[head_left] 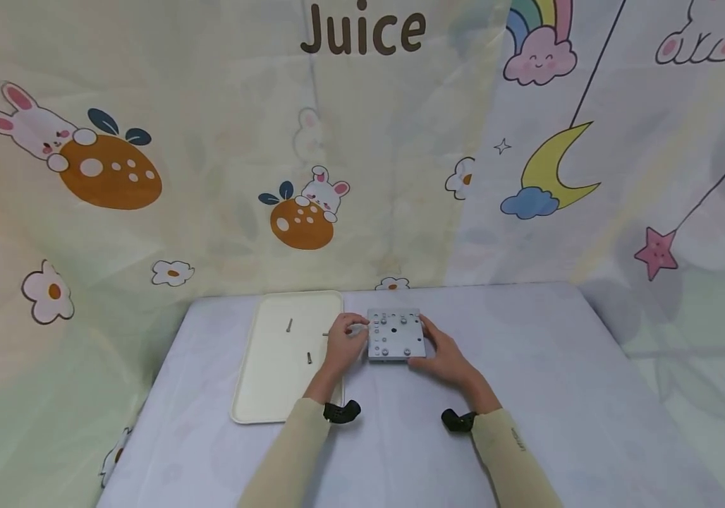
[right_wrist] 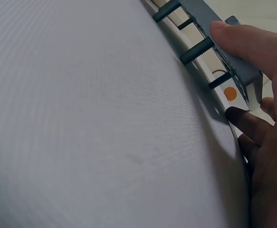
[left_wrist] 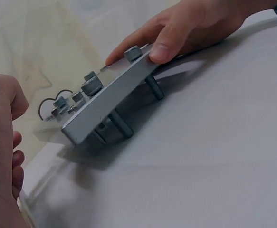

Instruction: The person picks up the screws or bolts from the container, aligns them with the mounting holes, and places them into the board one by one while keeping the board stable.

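A square grey metal plate (head_left: 395,339) with holes and several bolts stands over the table, bolt shanks sticking out beneath it. My right hand (head_left: 448,356) grips its right side, thumb (right_wrist: 243,42) on the near edge and fingers around the far side. At the plate's left edge is my left hand (head_left: 345,344), its fingers bent. Whether it pinches a small part or only touches the plate is hidden. In the left wrist view, a bolt head (left_wrist: 133,53) rises above the plate near the right thumb (left_wrist: 160,53).
On the left lies a cream tray (head_left: 261,395), partly under my left forearm. It holds a bolt (head_left: 289,325), another bolt (head_left: 309,358) and a small piece beside my left hand. A white cloth (head_left: 400,451) covers the table; a printed curtain (head_left: 223,176) hangs behind.
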`<state>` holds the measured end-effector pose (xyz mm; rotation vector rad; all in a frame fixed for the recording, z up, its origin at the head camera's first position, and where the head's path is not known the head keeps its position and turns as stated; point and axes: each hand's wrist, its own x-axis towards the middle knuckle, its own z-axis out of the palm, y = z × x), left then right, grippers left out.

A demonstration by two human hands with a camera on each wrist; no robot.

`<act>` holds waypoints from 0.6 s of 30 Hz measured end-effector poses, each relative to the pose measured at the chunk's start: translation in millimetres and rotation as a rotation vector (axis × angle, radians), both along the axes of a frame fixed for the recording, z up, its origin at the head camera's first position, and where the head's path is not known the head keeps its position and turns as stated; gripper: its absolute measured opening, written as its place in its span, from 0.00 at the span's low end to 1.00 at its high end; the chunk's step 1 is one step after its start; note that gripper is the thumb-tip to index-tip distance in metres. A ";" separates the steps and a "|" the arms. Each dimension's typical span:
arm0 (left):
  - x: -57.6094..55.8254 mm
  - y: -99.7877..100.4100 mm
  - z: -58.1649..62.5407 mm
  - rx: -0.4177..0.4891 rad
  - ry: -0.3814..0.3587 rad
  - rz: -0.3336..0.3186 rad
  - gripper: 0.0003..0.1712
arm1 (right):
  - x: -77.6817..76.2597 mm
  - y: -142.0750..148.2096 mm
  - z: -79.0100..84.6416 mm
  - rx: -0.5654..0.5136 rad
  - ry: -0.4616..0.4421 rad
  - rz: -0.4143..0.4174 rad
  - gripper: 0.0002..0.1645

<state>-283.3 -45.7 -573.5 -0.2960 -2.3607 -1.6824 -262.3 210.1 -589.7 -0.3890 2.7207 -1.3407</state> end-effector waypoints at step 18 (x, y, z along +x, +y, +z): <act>55.9 -85.5 16.0 -0.158 -0.031 -0.032 0.11 | -0.6 3.1 1.0 -0.039 -0.045 0.011 0.67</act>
